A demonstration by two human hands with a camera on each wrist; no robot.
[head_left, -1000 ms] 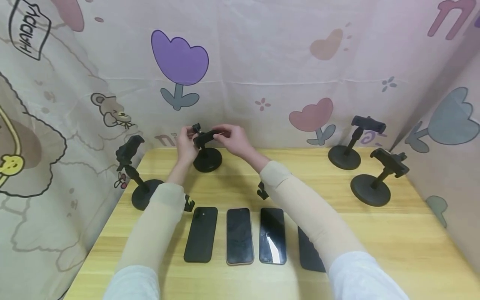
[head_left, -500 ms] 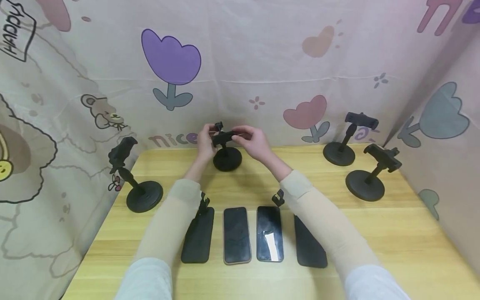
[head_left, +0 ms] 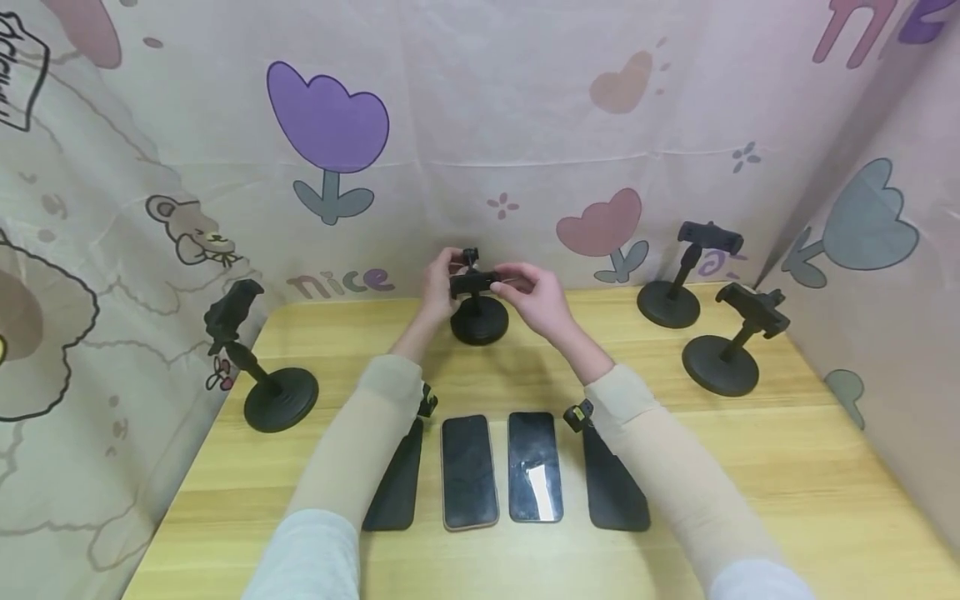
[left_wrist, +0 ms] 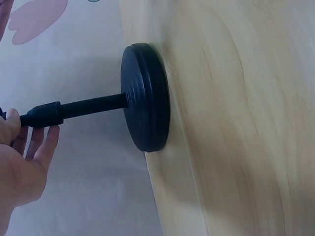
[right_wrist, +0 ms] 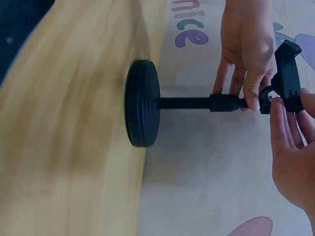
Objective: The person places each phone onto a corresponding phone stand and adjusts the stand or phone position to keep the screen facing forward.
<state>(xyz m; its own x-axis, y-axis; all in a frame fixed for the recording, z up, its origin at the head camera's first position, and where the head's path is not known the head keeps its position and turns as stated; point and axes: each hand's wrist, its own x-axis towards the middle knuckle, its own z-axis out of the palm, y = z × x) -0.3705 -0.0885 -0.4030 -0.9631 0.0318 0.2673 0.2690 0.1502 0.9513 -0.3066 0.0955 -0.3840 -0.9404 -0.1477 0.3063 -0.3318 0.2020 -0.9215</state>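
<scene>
At the back of the table, both hands are on a black phone stand (head_left: 480,323) with a round base and a thin pole. My left hand (head_left: 437,287) holds it near the top; in the left wrist view, that hand's fingers (left_wrist: 47,147) and thumb close around the collar and joint above the pole. My right hand (head_left: 536,300) pinches the right end of the clamp (right_wrist: 288,71) between thumb and fingers. The right wrist view shows the clamp tilted on its joint, beside the left hand's fingertips. The base stands close to the table's back edge.
Several phones lie in a row in front: a dark one (head_left: 395,492) partly under the left sleeve, two screen-up phones (head_left: 469,471) (head_left: 535,467), and another dark one (head_left: 615,487) by the right sleeve. Similar stands are at left (head_left: 281,400) and right (head_left: 669,304) (head_left: 720,365).
Both hands have carried the stand to the right along the back of the table, keeping their hold on it. The head view has turned slightly to the right. Phones and other stands stay put.
</scene>
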